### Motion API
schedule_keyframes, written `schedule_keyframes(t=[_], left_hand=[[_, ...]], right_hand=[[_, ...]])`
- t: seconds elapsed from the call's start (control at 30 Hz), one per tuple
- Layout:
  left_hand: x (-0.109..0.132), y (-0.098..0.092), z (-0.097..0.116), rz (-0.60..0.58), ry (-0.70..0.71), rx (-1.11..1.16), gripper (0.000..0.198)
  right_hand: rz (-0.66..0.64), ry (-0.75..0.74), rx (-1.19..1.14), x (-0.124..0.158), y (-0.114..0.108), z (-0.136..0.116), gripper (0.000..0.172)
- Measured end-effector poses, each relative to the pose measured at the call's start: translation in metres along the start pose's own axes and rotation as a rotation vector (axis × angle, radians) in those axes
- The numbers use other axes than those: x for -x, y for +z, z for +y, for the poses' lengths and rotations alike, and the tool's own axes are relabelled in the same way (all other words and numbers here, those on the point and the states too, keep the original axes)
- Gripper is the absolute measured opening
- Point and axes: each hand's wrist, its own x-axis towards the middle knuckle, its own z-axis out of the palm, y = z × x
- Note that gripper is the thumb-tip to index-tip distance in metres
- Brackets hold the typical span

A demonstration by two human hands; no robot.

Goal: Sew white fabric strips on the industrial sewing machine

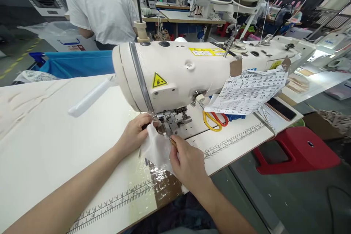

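A white industrial sewing machine (175,69) stands across the table, its needle and presser foot area (170,119) low at the centre. My left hand (135,131) is closed at the left of the presser foot, fingers pinching the edge of a piece of thin white fabric (156,148). The fabric hangs toward me between both hands. My right hand (189,161) is closed in front of the foot, around a slim tool with a tan end (173,141). Its tip points toward the foot; most of it is hidden by my fingers.
Yellow-and-red-handled scissors (212,120) lie right of the foot. A handwritten paper sheet (246,91) hangs from the machine, near a phone (282,109). A red stool (304,150) stands right. A person in white (101,11) is behind the blue cloth bin (79,64).
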Motion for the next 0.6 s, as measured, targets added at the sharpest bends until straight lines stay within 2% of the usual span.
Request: schedule_keyframes(t=[0.17,0.6], left_hand=[[0.0002,0.0004,-0.0015,-0.004,0.017,-0.001,0.03],[0.0004,0.0004,-0.0025,-0.019,0.015,-0.017,0.034]], right_hand=[[0.003,-0.006,-0.013,-0.0001,-0.0003,0.0009,0.03],[0.019,-0.024,-0.008,-0.0057,0.0009,-0.0003,0.032]])
